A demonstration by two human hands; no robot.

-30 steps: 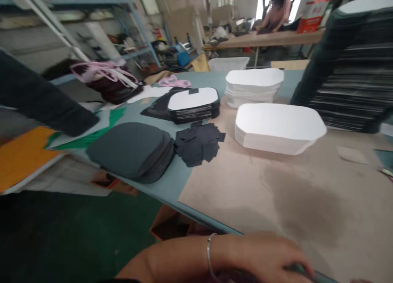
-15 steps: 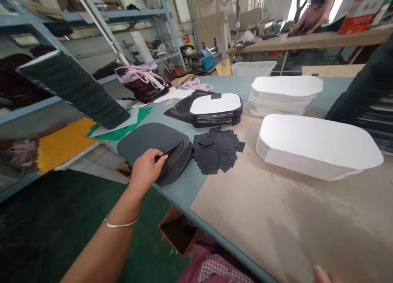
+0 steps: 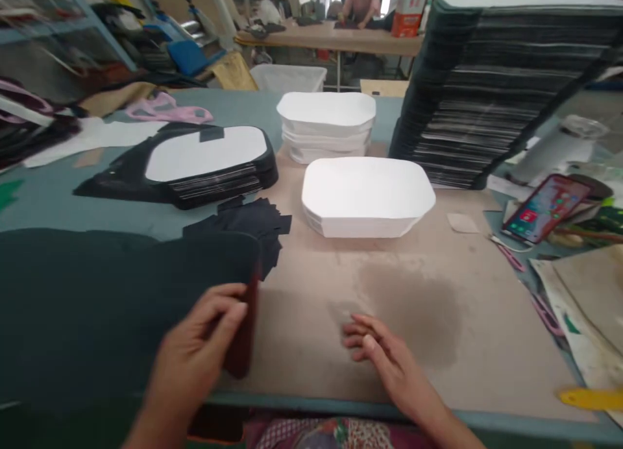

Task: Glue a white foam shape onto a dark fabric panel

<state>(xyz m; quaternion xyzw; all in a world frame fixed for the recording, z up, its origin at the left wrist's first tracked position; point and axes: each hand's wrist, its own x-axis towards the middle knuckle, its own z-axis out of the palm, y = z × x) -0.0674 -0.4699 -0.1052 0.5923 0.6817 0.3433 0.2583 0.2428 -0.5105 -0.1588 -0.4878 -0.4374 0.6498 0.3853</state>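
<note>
Left hand (image 3: 195,358) clamped on the near edge of a dark grey panel (image 3: 121,300), thumb on top and fingers curled beneath, grip closed on it; panel raised and spread across the left foreground, hiding the table (image 3: 58,196) below. Reddish underside showing at the pinched corner. Right hand (image 3: 384,355) lying palm down on the brown board (image 3: 438,332) covering the near table, fingers loosely spread, grip wide and holding nothing, well apart from the panel.

Just beyond the panel's far corner, a loose heap of small black cut pieces (image 3: 253,222). Behind that, a low black stack topped with a white sheet (image 3: 209,157). Centre, a white stack (image 3: 365,196) on the board, a second white stack (image 3: 326,124) directly behind it. Right, a tall leaning pile of black pieces (image 3: 496,92) capped in white. Far right, a phone (image 3: 548,209) with lit screen, resting tilted among clutter. Pink straps (image 3: 165,108) on the far left of the table. In the background, another person (image 3: 363,1) at a separate wooden bench (image 3: 331,40).
</note>
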